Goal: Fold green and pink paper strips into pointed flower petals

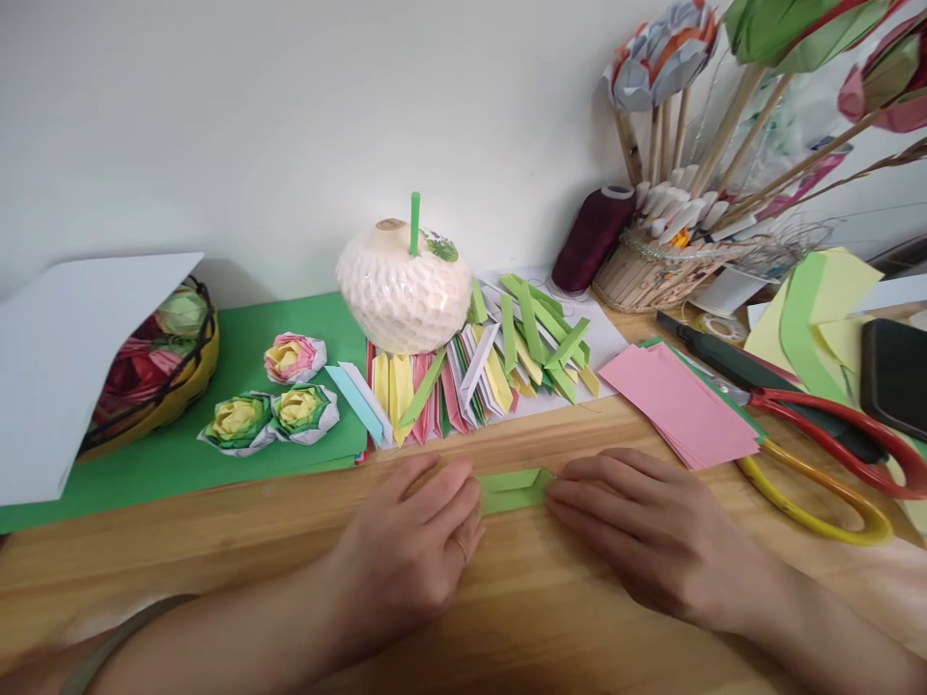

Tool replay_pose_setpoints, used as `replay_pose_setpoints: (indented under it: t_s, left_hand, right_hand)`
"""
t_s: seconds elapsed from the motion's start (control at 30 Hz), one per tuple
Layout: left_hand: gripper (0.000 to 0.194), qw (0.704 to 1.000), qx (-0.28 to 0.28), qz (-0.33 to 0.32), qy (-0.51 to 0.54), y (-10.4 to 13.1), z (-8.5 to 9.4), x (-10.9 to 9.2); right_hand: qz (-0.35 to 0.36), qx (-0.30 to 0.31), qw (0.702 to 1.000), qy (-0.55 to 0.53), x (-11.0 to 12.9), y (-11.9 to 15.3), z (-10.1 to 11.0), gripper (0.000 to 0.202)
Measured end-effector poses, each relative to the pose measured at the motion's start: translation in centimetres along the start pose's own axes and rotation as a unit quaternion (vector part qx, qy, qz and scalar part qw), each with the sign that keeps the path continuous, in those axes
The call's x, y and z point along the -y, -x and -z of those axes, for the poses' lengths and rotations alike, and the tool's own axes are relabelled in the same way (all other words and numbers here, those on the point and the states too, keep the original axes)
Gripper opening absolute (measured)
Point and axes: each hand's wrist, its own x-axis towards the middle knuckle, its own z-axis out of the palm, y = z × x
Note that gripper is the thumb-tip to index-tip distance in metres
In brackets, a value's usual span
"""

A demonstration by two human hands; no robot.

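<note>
A light green folded paper strip (513, 490) lies on the wooden table between my two hands. My left hand (427, 536) has its fingers closed on the strip's left end, with a ring on one finger. At the right end, my right hand (637, 526) presses its closed fingers on the folded corner. Just beyond them, a row of folded paper strips (416, 391) in yellow, pink, white and green sits in front of a white textured coconut-like object (404, 290) with a green straw.
Pink paper sheets (681, 405), scissors (818, 410) and a black phone (896, 372) lie right. Behind stand a maroon thread spool (592, 241) and a basket (656, 275) with paper flowers. Left, three folded flowers (295, 357) rest on green paper (246, 323) beside a yellow basket (178, 401).
</note>
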Motion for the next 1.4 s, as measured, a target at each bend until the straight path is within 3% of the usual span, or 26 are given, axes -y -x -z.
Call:
replay_pose_setpoints:
  t_s: [0.1, 0.23, 0.43, 0.57, 0.67, 0.8, 0.97, 1.1, 1.23, 1.4]
  left_hand:
    - [0.021, 0.999, 0.002, -0.003, 0.032, 0.1, -0.3, 0.0]
    - [0.029, 0.996, 0.02, 0.041, 0.071, 0.1, -0.5, 0.2]
    - [0.021, 0.995, 0.008, 0.031, 0.09, 0.2, -0.3, 0.4]
    - [0.022, 0.98, 0.021, 0.102, 0.169, 0.1, -0.2, 0.3]
    - [0.019, 0.965, 0.039, 0.165, 0.202, -0.1, -0.1, 0.3]
    - [0.02, 0.955, 0.061, 0.216, 0.193, -0.2, -0.1, 0.5]
    - [0.019, 0.948, 0.1, 0.251, 0.169, -0.2, -0.2, 0.7]
    - [0.017, 0.945, 0.133, 0.261, 0.144, -0.2, -0.2, 0.7]
    - [0.004, 0.942, 0.154, 0.254, 0.154, -0.3, -0.2, 0.6]
    - [0.003, 0.942, 0.155, 0.228, 0.189, -0.2, -0.3, 0.6]
  right_hand:
    - [-0.005, -0.014, 1.0, 0.004, 0.0, 0.2, -0.4, 0.027]
    - [-0.047, -0.015, 0.999, 0.024, 0.2, 0.1, -1.2, 0.024]
    - [-0.068, 0.001, 0.997, 0.02, 0.6, -0.5, -1.7, 0.02]
    - [-0.075, -0.001, 0.997, -0.007, 0.7, -0.7, -1.8, 0.023]
    - [-0.14, 0.0, 0.987, -0.078, 0.8, -1.0, -2.0, 0.023]
    - [-0.232, 0.011, 0.961, -0.151, 0.8, -1.3, -2.1, 0.022]
    - [-0.273, 0.001, 0.946, -0.175, 0.9, -1.4, -2.3, 0.011]
    - [-0.299, 0.011, 0.941, -0.159, 0.8, -1.3, -2.5, 0.011]
    - [-0.28, 0.02, 0.95, -0.135, 0.5, -1.0, -2.5, 0.01]
    - [-0.27, 0.038, 0.953, -0.129, 0.6, -1.0, -2.2, 0.011]
